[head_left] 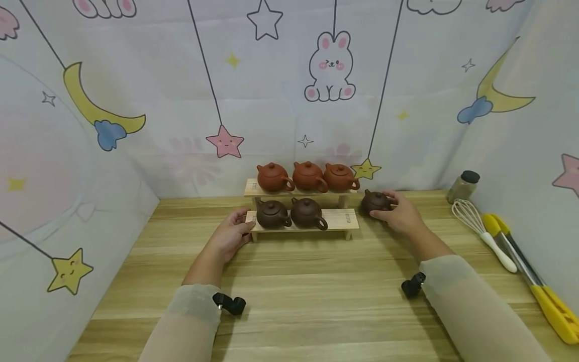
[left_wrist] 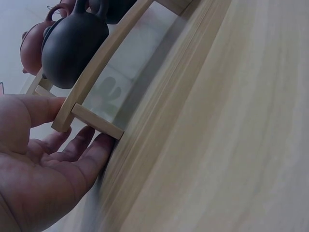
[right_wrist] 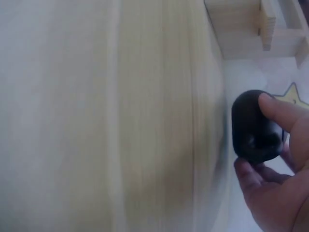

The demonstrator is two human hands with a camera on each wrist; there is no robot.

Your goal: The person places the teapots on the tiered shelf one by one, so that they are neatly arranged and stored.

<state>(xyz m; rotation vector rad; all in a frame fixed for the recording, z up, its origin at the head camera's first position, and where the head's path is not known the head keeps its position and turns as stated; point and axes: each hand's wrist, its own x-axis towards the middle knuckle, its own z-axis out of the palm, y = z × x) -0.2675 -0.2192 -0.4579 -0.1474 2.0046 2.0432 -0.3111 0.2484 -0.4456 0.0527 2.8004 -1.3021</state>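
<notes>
In the head view, a two-step wooden stand [head_left: 336,219] carries several teapots. Three reddish-brown ones, such as the middle red teapot [head_left: 308,176], line the upper step. On the lower step sit two dark brown teapots, the left one [head_left: 271,215] and the right one [head_left: 306,213]. My left hand [head_left: 228,236] grips the lower step's left end, thumb on the board and fingers around its leg [left_wrist: 99,122]. Right of the stand, my right hand [head_left: 402,215] holds another dark teapot [right_wrist: 253,125] between thumb and fingers. Whether that teapot touches the table is unclear.
At the table's right side are a jar with a black lid [head_left: 463,186], a white-handled whisk [head_left: 484,234] and yellow-tipped tongs [head_left: 529,266]. A printed cloth [head_left: 280,110] hangs behind and along both sides of the wooden table [head_left: 307,301].
</notes>
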